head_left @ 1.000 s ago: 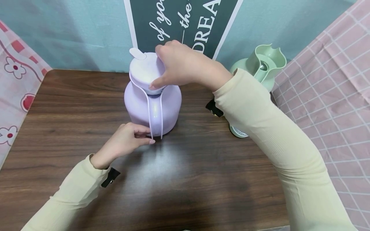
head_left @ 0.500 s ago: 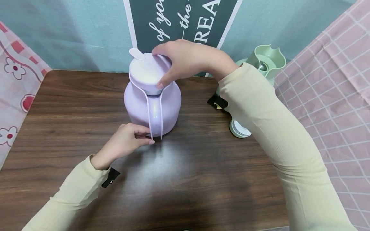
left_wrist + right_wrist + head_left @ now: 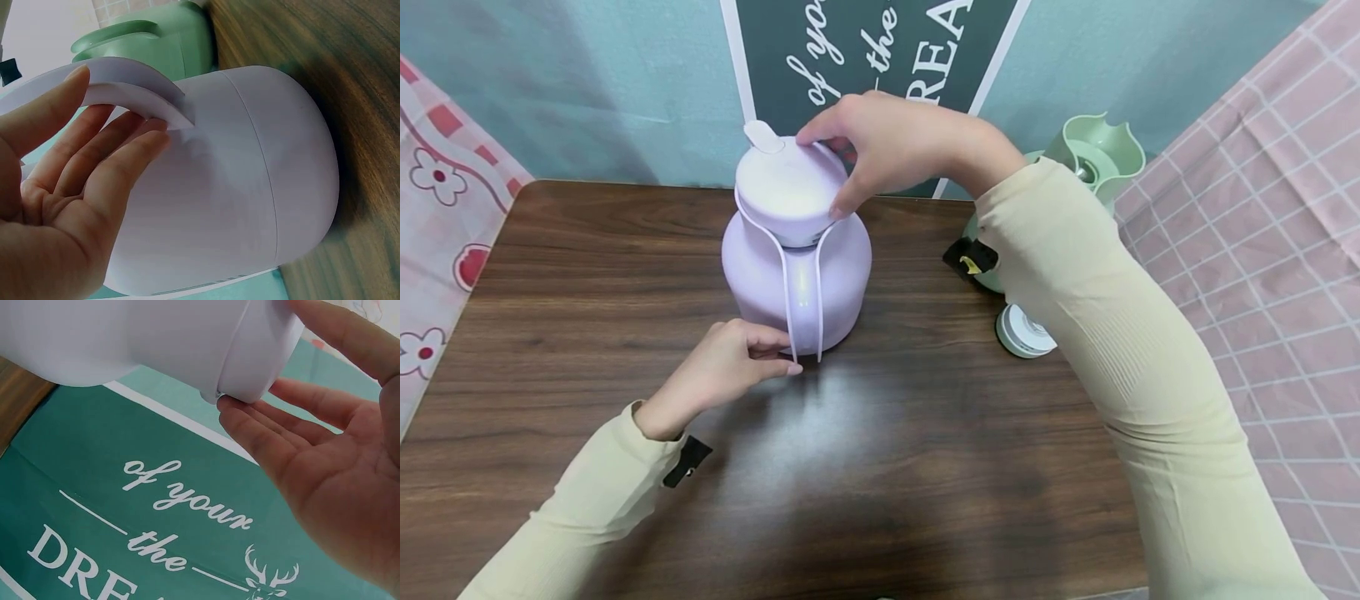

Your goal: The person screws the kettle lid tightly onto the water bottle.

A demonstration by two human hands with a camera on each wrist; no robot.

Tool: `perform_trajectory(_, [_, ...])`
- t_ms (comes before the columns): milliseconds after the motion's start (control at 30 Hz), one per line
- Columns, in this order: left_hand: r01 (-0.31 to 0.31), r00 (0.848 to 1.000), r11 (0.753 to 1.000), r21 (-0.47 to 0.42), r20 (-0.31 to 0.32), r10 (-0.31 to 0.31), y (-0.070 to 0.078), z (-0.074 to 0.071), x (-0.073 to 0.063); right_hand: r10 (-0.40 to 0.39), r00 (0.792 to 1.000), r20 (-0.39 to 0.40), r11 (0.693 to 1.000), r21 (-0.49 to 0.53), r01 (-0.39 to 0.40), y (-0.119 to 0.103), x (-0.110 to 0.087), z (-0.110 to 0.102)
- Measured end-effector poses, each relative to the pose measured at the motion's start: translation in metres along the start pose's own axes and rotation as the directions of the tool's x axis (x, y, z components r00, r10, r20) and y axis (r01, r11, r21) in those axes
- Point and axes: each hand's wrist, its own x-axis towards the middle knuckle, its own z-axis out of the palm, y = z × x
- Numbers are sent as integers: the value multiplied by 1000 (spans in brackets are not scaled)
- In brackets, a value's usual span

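Jug, pale purple and upright, is set on the brown table near the back edge. A round lid is seen at its top, with a small tab pointed to the back. The lid's edge is gripped by the right hand, thumb at the near side and a finger at the back. The low end of the handle is held by the left hand, between thumb and fingers. To the right, a green jug is partly covered by the right sleeve, and a round white thing is seen just in front of it. Behind, a dark green poster with white words is seen against a blue cloth.
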Motion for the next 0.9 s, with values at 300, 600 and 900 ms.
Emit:
perform_trajectory(300, [3,1000,1000,-8,-6,-3,-2,1,1,26,993,-116,998,-60,-33,-11,-3,9])
perform_trajectory(600, [6,1000,1000,-2,-8,-6,-2,1,1,145,975,-167,980,-111,-165,-27,-7,17])
perform_trajectory(900, [-2,1000,1000,2,-12,2,-2,1,2,172,976,-137,977,-104,-187,-25,-8,12])
